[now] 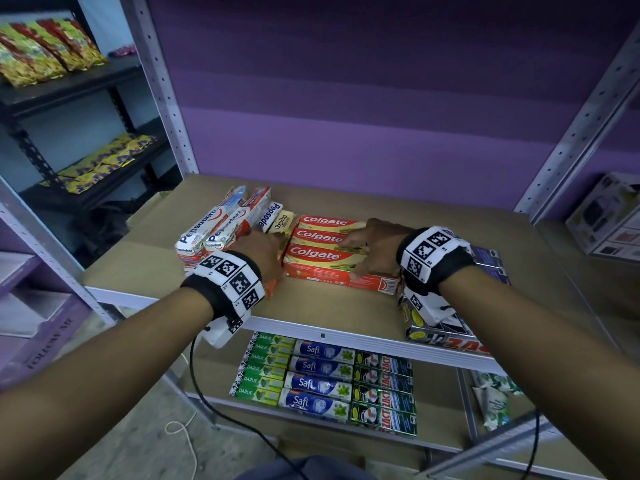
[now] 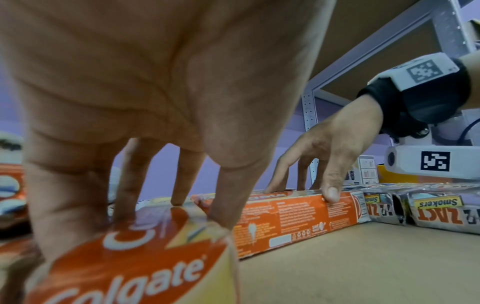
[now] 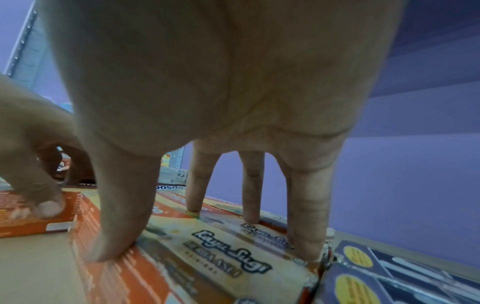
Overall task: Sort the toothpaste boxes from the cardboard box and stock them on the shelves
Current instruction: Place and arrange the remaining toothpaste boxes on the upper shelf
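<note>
Several red and yellow Colgate boxes (image 1: 322, 254) lie stacked mid-shelf, long sides facing me. My right hand (image 1: 360, 247) rests on the stack's right end. Its straight fingers (image 3: 306, 216) press the top box (image 3: 207, 246) and the thumb touches the front side (image 2: 298, 214). My left hand (image 1: 268, 245) is at the stack's left end and grips a separate Colgate box (image 2: 130, 267), fingers on one side and thumb on the other. That box's orange end (image 1: 273, 287) pokes out under my left wrist. The cardboard box is not in view.
Pepsodent boxes (image 1: 221, 230) lie piled left of the Colgate stack. Black Zact boxes (image 1: 446, 334) lie to the right by the shelf's front edge (image 1: 329, 327). The lower shelf holds rows of Darlie, Safi (image 1: 318, 382) and Zact boxes. Metal uprights flank the shelf.
</note>
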